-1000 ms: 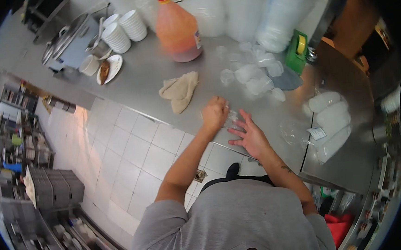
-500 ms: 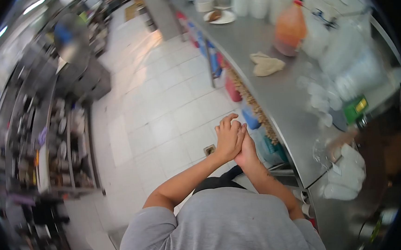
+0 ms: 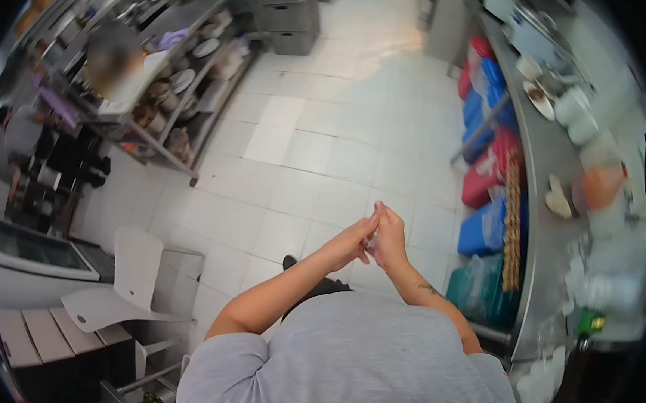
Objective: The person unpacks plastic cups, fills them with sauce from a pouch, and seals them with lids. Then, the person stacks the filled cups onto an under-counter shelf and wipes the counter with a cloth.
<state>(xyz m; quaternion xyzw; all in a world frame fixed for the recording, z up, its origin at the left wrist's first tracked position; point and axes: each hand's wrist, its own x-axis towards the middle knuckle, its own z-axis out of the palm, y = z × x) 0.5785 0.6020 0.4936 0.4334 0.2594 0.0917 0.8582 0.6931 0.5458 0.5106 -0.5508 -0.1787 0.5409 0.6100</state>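
My left hand (image 3: 350, 245) and my right hand (image 3: 391, 239) meet in front of my body, above the tiled floor. Their fingertips touch at the top, with fingers bent and pressed together. A small shiny, clear-looking bit (image 3: 371, 243) shows between the palms, too small and blurred to name. Nearest on the right is the steel counter (image 3: 540, 149), which neither hand touches.
Blue bins (image 3: 482, 228) and red bags (image 3: 489, 167) fill the space under the counter. An orange-filled jug (image 3: 598, 187) and a cloth (image 3: 558, 198) lie on top. A white chair (image 3: 137, 271) stands left. Beyond are a steel shelf table (image 3: 202, 79) and a person (image 3: 23, 140).
My view has swung left, bringing in the chair and the person. The hands have shifted from lying clasped over each other to meeting at the fingertips, with a gap between the palms.
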